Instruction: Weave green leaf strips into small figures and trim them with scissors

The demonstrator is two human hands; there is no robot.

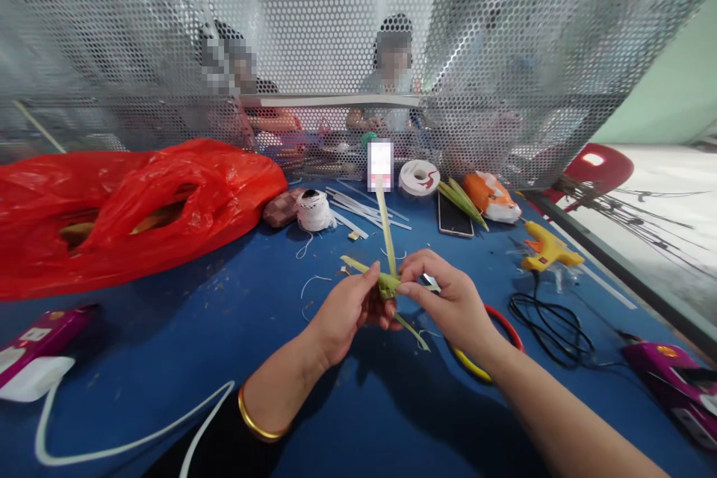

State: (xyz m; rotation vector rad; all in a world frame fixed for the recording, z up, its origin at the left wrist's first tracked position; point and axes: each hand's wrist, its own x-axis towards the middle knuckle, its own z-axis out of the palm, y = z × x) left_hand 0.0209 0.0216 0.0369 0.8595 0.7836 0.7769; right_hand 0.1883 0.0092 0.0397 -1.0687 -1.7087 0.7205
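Both hands meet above the blue table point(168, 343) on a small piece woven from green palm-leaf strips point(388, 284). My left hand point(347, 310) pinches its left side, fingers closed. My right hand point(448, 299) pinches its right side with thumb and forefinger. One long pale strip point(384, 224) sticks up and away from the knot; a shorter one points left and another hangs down towards me. A gold bangle point(255, 422) sits on my left wrist.
A red plastic bag point(140, 209) lies at the left. A spool of white thread point(314, 209), loose strips, a tape roll point(419, 178), a phone point(455, 218), a yellow glue gun point(546, 250) with black cord and purple tools surround the hands. Two people sit behind the perforated metal screen point(504, 52).
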